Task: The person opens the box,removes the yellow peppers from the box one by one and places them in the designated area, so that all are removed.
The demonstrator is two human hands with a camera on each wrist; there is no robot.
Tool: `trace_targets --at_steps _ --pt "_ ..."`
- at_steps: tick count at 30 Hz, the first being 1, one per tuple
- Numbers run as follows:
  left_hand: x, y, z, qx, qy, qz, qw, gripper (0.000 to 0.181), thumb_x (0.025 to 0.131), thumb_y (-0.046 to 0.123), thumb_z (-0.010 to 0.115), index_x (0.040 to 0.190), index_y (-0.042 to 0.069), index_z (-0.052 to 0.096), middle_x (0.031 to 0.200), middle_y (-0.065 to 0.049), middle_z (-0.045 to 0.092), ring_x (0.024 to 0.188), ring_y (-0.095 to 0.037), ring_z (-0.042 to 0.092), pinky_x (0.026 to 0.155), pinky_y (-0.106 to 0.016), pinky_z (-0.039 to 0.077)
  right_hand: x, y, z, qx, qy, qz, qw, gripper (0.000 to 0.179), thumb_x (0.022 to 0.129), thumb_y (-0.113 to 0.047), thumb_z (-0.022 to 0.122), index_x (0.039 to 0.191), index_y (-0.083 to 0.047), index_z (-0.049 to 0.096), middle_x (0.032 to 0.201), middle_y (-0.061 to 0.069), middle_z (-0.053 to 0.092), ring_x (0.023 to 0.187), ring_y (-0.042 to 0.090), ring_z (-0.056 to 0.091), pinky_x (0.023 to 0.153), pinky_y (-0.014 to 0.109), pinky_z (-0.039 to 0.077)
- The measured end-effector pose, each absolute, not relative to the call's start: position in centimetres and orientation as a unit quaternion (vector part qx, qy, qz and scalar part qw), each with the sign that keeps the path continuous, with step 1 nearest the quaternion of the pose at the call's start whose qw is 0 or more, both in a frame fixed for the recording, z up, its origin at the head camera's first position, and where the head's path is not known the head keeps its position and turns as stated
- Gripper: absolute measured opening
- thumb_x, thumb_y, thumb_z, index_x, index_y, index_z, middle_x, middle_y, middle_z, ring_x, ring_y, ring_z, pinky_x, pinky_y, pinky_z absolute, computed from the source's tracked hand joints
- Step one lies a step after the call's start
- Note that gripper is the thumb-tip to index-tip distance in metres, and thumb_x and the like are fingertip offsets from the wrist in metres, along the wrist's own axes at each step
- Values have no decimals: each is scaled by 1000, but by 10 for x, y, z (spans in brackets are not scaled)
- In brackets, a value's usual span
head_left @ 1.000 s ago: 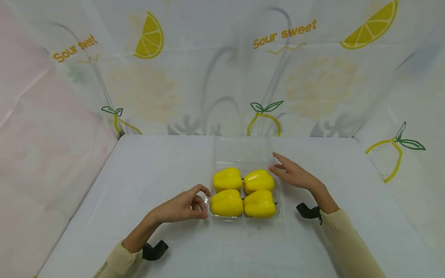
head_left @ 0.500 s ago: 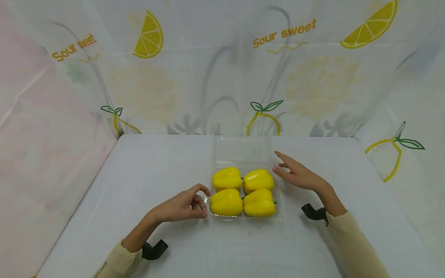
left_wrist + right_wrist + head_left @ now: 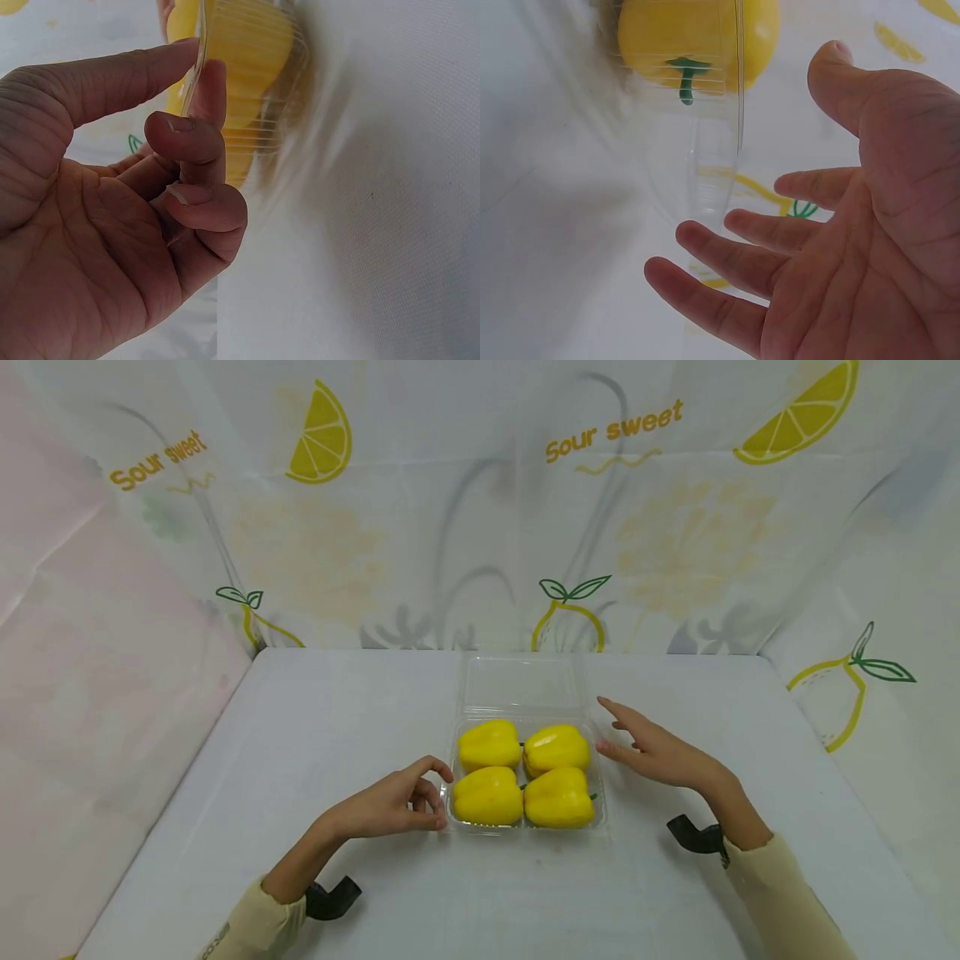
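Note:
A clear plastic clamshell box lies on the white table, its lid folded back flat behind it. Several yellow bell peppers with green stems fill it in two rows. My left hand pinches the box's left rim; in the left wrist view the thumb and curled fingers meet on either side of the clear edge. To the right of the box, my right hand hovers with spread fingers and holds nothing. In the right wrist view a gap separates it from the ribbed box wall.
The white table ends at a cloth backdrop printed with lemons, which also closes off both sides. A black curved piece sits at the left wrist, and a similar black piece at the right wrist.
My right hand has drawn away from the box toward the right and a little toward me, its fingers spreading. The left hand and the box have stayed in place.

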State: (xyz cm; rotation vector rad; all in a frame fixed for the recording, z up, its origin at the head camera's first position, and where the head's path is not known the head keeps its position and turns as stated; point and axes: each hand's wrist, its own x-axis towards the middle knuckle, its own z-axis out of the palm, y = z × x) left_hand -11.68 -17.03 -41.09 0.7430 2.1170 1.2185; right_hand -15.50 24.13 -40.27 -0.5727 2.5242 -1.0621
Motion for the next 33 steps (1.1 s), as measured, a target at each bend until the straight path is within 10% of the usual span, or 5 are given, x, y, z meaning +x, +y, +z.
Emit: trace_targets --at_steps 33 --pt "-118 -171 -413 278 787 467 292 45 92 10 70 128 4 42 89 -1 69 75 -20 61 70 -26 49 -123 252 -412 -275 855 -397 191 112 77 -41 84 159 -23 9 161 13 15 135 40 38 94 56 44"
